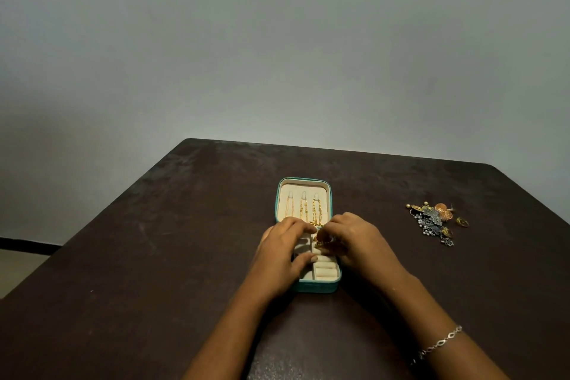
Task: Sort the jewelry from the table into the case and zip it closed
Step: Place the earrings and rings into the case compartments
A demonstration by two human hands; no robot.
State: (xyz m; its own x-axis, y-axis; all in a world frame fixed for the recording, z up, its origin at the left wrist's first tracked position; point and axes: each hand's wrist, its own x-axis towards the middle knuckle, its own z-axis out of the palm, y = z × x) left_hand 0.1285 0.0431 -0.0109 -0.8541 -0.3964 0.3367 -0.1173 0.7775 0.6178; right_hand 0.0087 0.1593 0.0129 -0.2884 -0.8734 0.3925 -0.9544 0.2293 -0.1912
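Note:
A teal jewelry case (334, 282) with cream lining lies open in the middle of the dark table (154, 256). Three gold chains (303, 208) hang on hooks in its far lid. My left hand (279, 256) rests on the case's near tray, fingers spread over the left compartments, thumb on the divider. My right hand (354, 241) pinches a small gold ring (319, 244) over the ring rolls at the tray's right. A pile of loose jewelry (436, 220), with silver, blue and orange pieces, lies on the table to the right.
A silver bracelet (439, 344) is on my right wrist. A pale wall stands behind the table's far edge. Floor shows beyond the table's left edge.

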